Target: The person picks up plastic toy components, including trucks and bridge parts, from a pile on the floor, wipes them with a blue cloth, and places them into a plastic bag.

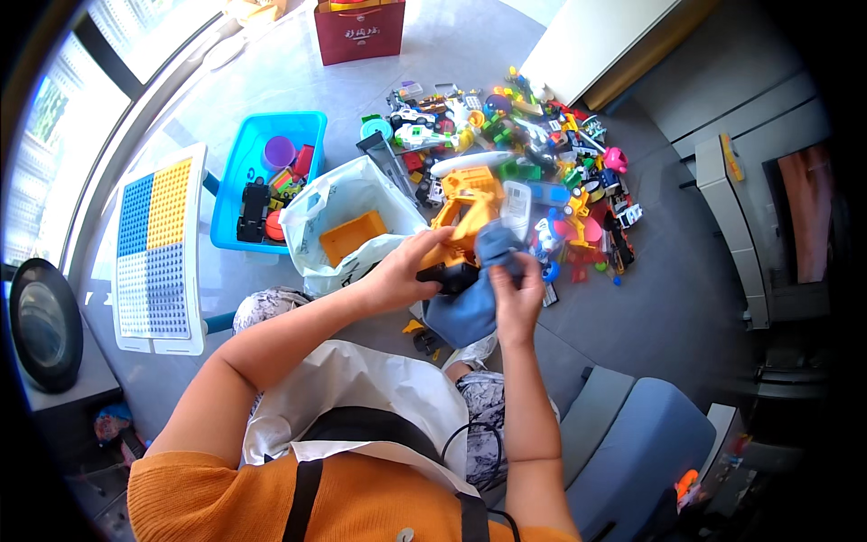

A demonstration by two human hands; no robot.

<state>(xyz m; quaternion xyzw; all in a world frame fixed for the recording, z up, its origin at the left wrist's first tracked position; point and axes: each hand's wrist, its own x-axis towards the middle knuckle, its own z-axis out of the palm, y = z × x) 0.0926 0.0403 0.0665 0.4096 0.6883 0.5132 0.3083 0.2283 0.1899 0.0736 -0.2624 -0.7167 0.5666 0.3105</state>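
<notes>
My left hand [406,267] grips a yellow toy construction vehicle [467,203] with black parts at its lower end. In my right hand [518,291] is a bunched blue-grey cloth [464,315], pressed against the near right side of the toy. Part of the toy's underside is hidden behind the cloth and my fingers. Just left of the toy stands an open white plastic bag [352,183] with a yellow plastic piece [352,237] inside. Small yellow and black toy parts [427,339] lie on the floor below the cloth.
A heap of mixed toys [501,122] spreads over the grey floor ahead. A blue plastic bin [223,210] holding several toys stands behind the bag. On the left is a building-brick table [156,257]. A dark red paper bag [359,34] stands far ahead; a blue-grey cushioned seat [643,454] is at right.
</notes>
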